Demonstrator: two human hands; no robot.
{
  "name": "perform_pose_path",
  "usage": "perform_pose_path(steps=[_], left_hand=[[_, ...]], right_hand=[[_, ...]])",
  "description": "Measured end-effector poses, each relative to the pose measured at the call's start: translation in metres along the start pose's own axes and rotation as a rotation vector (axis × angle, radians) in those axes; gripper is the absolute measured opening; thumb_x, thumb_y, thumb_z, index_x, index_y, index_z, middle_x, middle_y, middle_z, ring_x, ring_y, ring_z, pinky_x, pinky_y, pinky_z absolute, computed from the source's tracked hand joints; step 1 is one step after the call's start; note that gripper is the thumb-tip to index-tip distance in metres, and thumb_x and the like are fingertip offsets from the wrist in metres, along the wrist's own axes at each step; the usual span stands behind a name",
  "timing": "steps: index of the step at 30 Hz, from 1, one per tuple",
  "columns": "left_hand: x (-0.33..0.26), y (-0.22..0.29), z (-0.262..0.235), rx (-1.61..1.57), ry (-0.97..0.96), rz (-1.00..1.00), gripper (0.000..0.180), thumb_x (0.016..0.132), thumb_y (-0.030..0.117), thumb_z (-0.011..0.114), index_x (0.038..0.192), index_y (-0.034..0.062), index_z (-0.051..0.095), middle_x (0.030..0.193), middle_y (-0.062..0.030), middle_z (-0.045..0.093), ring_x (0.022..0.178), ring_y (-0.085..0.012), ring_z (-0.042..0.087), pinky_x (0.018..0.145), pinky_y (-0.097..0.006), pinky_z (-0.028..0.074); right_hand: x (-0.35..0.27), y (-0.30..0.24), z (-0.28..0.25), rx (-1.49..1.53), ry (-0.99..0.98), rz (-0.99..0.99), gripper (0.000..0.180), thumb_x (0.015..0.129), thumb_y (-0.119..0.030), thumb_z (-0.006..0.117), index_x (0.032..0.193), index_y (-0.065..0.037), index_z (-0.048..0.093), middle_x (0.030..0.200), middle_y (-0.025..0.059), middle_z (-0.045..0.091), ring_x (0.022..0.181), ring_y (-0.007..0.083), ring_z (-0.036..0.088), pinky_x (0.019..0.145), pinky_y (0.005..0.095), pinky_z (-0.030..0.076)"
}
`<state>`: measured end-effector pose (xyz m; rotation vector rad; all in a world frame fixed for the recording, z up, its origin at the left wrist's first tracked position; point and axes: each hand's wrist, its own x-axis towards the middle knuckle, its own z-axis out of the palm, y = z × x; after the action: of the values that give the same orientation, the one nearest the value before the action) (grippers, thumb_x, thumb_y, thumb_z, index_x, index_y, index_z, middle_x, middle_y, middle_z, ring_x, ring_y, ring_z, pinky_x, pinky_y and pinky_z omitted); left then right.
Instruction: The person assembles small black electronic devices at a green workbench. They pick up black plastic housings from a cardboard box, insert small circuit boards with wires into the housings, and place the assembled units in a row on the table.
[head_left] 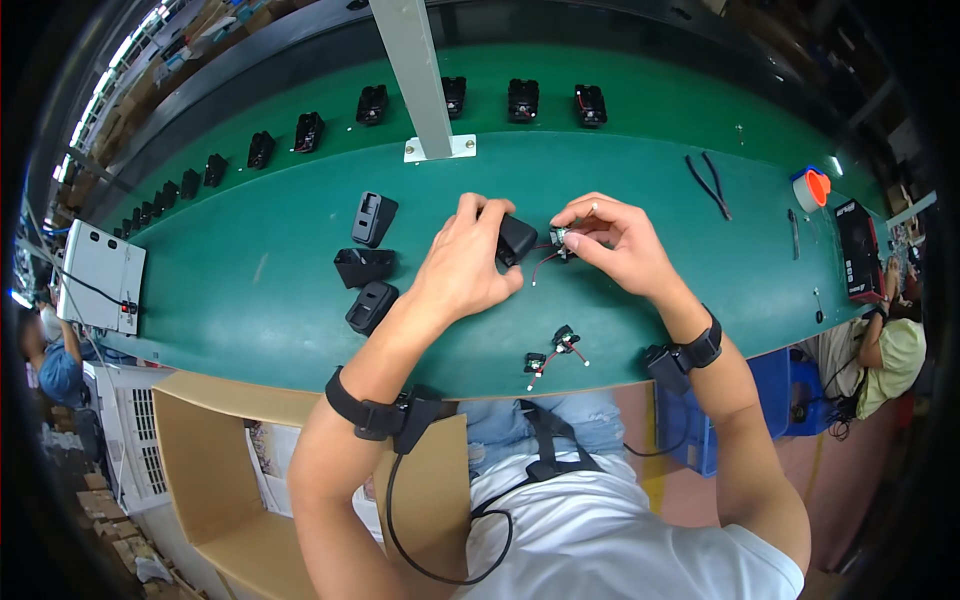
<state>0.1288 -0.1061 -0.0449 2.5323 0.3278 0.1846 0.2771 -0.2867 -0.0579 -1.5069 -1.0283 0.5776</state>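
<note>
My left hand [462, 257] is closed round a black plastic housing [517, 238] above the green bench. Close by on its right, my right hand [617, 240] pinches a small circuit board [559, 238] with thin red and black wires hanging toward the housing. Whether the wires join the two cannot be made out. Nearer the bench's front edge lie two more small wired boards, one board [567, 338] and another board [535, 362]. Left of my left hand rest three black housings: an upper housing [373, 219], a middle housing [364, 266] and a lower housing [371, 307].
Across the bench [250, 330], several black housings [522, 100] stand in a row on a green strip behind a metal post [418, 85]. Pliers [711, 187], an orange-and-white tape roll [812, 188] and a black box [860, 250] lie right. A white metal unit [102, 277] stands left.
</note>
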Motion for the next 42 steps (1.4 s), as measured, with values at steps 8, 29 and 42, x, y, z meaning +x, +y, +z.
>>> perform_pose_path(steps=[8, 29, 42], left_hand=[[0.000, 0.022, -0.008, -0.196, 0.112, 0.149, 0.079, 0.066, 0.009, 0.074, 0.138, 0.0020, 0.043, 0.125, -0.0197, 0.051, 0.116, -0.0385, 0.054, 0.097, -0.045, 0.047], [0.004, 0.016, -0.005, -1.027, -0.169, 0.015, 0.078, 0.076, 0.004, 0.077, 0.146, 0.0053, 0.041, 0.131, -0.0076, 0.048, 0.106, -0.0161, 0.058, 0.083, -0.033, 0.053], [0.009, 0.007, 0.003, -1.187, -0.282, -0.112, 0.065, 0.106, 0.056, 0.027, 0.109, 0.0013, 0.063, 0.093, -0.0109, 0.069, 0.080, -0.0198, 0.067, 0.071, -0.031, 0.052]], right_hand=[[-0.006, -0.003, 0.001, 0.186, 0.012, -0.065, 0.018, 0.089, -0.003, 0.067, 0.107, 0.000, 0.069, 0.102, 0.0051, 0.064, 0.091, 0.0117, 0.061, 0.078, 0.0258, 0.054], [-0.008, -0.017, 0.003, 0.184, 0.093, 0.022, 0.015, 0.087, -0.008, 0.074, 0.100, 0.001, 0.073, 0.091, 0.0035, 0.064, 0.079, 0.0095, 0.061, 0.069, 0.0233, 0.052], [-0.021, -0.022, 0.015, 0.136, 0.099, -0.121, 0.010, 0.087, -0.004, 0.074, 0.096, 0.001, 0.073, 0.090, 0.0082, 0.071, 0.076, 0.0110, 0.067, 0.065, 0.0229, 0.055]])
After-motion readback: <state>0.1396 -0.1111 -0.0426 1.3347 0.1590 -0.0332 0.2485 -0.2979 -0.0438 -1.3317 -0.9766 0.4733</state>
